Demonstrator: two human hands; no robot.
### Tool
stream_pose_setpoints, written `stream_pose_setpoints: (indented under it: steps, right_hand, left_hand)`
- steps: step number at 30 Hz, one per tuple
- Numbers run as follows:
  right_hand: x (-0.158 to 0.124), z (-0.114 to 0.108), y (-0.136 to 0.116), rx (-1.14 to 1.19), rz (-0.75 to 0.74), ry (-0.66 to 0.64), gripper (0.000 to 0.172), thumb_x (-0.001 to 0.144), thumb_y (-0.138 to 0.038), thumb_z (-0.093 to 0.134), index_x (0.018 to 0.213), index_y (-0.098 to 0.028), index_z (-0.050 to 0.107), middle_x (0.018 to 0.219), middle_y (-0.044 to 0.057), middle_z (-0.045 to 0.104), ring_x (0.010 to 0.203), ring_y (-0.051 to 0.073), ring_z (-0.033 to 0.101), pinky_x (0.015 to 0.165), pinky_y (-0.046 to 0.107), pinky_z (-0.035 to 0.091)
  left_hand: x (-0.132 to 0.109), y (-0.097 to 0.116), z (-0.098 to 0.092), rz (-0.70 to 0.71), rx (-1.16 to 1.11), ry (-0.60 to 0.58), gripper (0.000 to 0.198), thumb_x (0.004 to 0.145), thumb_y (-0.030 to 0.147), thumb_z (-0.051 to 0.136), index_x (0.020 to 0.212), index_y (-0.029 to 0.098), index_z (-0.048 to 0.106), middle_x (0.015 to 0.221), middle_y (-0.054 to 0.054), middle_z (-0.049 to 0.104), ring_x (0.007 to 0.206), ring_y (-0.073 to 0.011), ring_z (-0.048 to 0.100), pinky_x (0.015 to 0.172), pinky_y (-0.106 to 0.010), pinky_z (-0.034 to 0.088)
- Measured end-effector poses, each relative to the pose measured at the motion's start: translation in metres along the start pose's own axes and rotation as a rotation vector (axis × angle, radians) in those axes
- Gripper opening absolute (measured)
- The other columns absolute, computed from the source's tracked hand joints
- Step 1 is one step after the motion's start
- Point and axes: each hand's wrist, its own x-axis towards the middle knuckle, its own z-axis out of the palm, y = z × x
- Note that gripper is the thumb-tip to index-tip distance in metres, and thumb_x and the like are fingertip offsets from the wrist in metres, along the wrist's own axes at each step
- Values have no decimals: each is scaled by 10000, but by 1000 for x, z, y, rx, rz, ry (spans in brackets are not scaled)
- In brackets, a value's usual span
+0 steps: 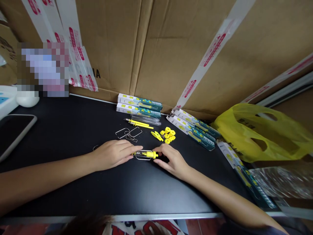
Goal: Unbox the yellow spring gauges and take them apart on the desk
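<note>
My left hand (113, 153) is closed over one end of a tubular spring scale (149, 154), hiding that part of it. The scale lies sideways just above the black table, its yellow cap pointing right and a wire loop around it. Thumb and index finger of my right hand (172, 160) pinch at the yellow cap's tip. Behind the hands lie bent metal wire hooks (128, 133), yellow rods (139, 123), clear tubes (146, 119), yellow clip-like pieces (156, 135) and several small yellow caps (168, 133). A hook end (95, 147) peeks out beside my left wrist.
Printed boxes (139, 106) stand at the back, with more boxes (195, 127) to the right and one box (244, 173) near the right edge. A yellow plastic bag (264, 133) sits at right. A phone (14, 133) lies at left. Large cardboard (117, 49) walls the back.
</note>
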Motion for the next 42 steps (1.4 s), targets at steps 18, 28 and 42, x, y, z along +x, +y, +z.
stream_pose_setpoints:
  steps: [18,28,42]
  right_hand:
    - [4,6,-15,285,196,84,190,879,-312,534,774,-183,625,692,22,595,643,134,515,609,256,413]
    - [15,18,-21,537,374,151,283,818,-414,616,913,-163,707,521,-28,551,492,102,457,532,241,384]
    - [26,21,-20,367,281,246,285,876,-398,539,749,-173,659,529,-19,576,507,113,513,591,251,425]
  left_hand:
    - [-1,6,0,-115,274,83,394,918,147,426,1298,240,464,997,-43,570,775,-121,591,620,-206,471]
    - [3,15,-1,-87,429,-26,463,909,134,448,1363,200,387,904,-38,613,774,-151,562,626,-230,448]
    - [24,25,0,-120,486,-106,448,931,180,418,1371,123,358,977,-91,625,779,-172,631,623,-250,467]
